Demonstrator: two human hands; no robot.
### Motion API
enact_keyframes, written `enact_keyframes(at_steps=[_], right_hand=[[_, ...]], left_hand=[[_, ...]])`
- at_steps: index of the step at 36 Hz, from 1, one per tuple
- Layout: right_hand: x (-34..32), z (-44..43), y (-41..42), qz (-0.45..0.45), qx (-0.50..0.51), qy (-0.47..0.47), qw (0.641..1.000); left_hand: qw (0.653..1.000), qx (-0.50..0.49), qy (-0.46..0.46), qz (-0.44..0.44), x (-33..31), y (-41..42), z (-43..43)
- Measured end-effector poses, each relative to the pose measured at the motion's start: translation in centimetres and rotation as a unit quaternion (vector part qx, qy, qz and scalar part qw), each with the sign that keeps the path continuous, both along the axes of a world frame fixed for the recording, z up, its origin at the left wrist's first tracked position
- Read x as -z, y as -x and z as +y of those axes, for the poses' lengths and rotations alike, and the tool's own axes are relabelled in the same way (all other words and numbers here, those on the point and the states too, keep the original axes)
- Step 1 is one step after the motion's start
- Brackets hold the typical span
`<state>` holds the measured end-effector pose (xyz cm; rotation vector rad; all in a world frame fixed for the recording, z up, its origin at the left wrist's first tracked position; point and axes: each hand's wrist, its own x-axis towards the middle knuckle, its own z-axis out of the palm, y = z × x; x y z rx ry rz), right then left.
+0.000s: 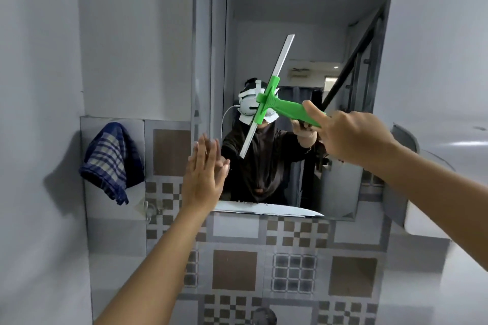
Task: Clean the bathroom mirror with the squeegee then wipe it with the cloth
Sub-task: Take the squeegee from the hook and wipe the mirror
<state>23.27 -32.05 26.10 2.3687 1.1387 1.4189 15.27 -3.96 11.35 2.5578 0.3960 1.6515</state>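
The bathroom mirror (295,21) hangs on the wall straight ahead. My right hand (351,137) grips the green handle of the squeegee (274,103), whose long pale blade lies tilted against the mirror's middle, upper end to the right. My left hand (204,174) is flat, fingers together and pointing up, touching the mirror's lower left edge and holding nothing. A blue checked cloth (112,161) hangs on the wall to the left of the mirror, apart from both hands.
Patterned brown and grey tiles (235,272) cover the wall below the mirror. A grey wall (39,87) closes in on the left. A pale curved surface (449,187) sits at the right. The mirror reflects a person wearing a headset.
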Motion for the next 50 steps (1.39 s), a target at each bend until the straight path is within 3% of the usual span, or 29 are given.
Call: enact_keyframes(at_steps=[6, 8, 10, 12, 20, 29, 38, 45, 50], right_hand=[[1.7, -0.9, -0.7, -0.015, 0.022, 0.043, 0.999], [1.7, -2.1, -1.1, 0.02, 0.016, 0.024, 0.999], [-0.3, -4.0, 0.4, -0.004, 0.108, -0.036, 0.994], [-0.4, -5.8, 0.3, 0.005, 0.079, -0.051, 0.996], [3.7, -7.4, -1.1, 0.058, 0.012, -0.129, 0.99], [8.5, -4.8, -1.3, 0.127, -0.027, -0.259, 0.957], [12.6, 0.2, 2.2, 0.233, -0.058, -0.403, 0.883], [14.2, 5.7, 4.7, 0.298, -0.072, -0.524, 0.794], [14.9, 8.7, 6.2, 0.32, -0.084, -0.559, 0.76]], left_hand=[[0.998, -0.026, -0.058, 0.011, -5.3, -0.5, 1.3], [0.998, -0.025, -0.055, 0.006, -8.0, -0.7, 1.2], [0.993, 0.041, -0.112, 0.007, -15.9, -3.8, 0.8], [0.992, 0.033, -0.118, 0.007, -17.6, -4.2, 0.3], [0.986, 0.008, -0.166, -0.015, -16.6, -2.8, 2.4], [0.983, 0.006, -0.183, -0.031, -16.8, -2.8, 2.8], [0.981, 0.032, -0.19, -0.031, -16.6, -2.6, 3.1], [0.98, 0.039, -0.192, -0.021, -16.7, -2.5, 3.0], [0.979, 0.041, -0.197, -0.013, -17.0, -2.3, 3.2]])
